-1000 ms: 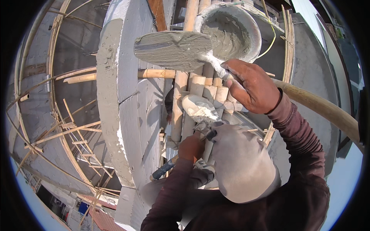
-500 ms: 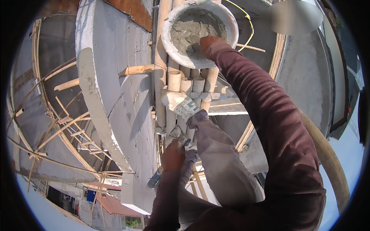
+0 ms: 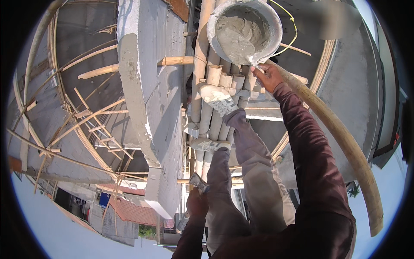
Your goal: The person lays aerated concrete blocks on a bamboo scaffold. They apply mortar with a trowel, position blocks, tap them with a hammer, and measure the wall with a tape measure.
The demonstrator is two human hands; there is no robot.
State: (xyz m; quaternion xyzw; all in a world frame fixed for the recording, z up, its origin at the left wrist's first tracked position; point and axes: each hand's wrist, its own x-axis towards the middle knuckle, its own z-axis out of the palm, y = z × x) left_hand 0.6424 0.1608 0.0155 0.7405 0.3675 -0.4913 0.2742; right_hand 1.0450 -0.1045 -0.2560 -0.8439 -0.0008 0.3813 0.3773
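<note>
My left hand, low in the middle and beside my left leg, is closed around a small flat-bladed trowel with grey smears on its blade. My right arm reaches forward to a round bucket of wet grey mortar. At the bucket's near right rim, my right hand has its fingers closed on something pale and mortar-coated. Whether that is a tool or part of the rim I cannot make out. A thin yellow-green handle loops off the bucket's right side.
I stand on a walkway of bamboo poles. Along its left runs a grey block wall with a plastered edge. A thick bamboo pole curves past my right arm. Bamboo scaffolding and a red tiled roof lie below left.
My right hand has drawn back from inside the bucket to its near right rim. My left hand, with the trowel, is lower in the view. The whole view has shifted, showing both feet.
</note>
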